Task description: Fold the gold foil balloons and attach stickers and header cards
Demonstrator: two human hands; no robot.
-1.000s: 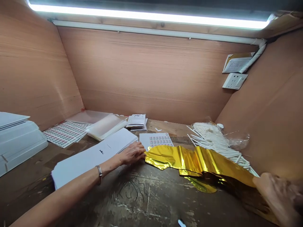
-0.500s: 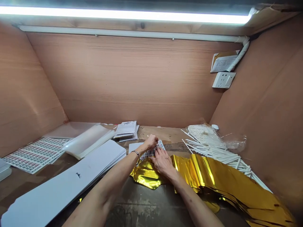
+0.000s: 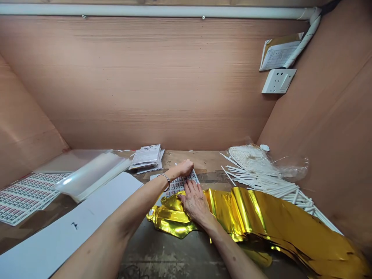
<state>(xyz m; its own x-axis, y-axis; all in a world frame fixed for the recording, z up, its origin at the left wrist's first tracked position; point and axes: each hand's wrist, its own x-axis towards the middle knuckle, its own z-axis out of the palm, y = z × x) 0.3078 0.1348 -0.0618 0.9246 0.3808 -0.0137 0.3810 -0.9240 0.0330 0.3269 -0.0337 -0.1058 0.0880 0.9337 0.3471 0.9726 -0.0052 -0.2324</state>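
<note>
**No words you can read**
The label sheet (image 3: 181, 185), the printed stack (image 3: 146, 155) by the worktop's (image 3: 203, 161) back edge and the wall form (image 3: 279, 55) all carry print too small to make out; the white board (image 3: 74, 226) has one small dark mark.

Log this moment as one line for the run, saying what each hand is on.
left hand: on label sheet | right hand: at sheet's lower edge, on gold foil | nearby: white sticks

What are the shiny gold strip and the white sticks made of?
The gold strip looks like thin metallic plastic foil, glossy, with sharp creases and mirror-bright glints. The white sticks look smooth and matte, perhaps paper or plastic; I can't tell which from here.
</note>
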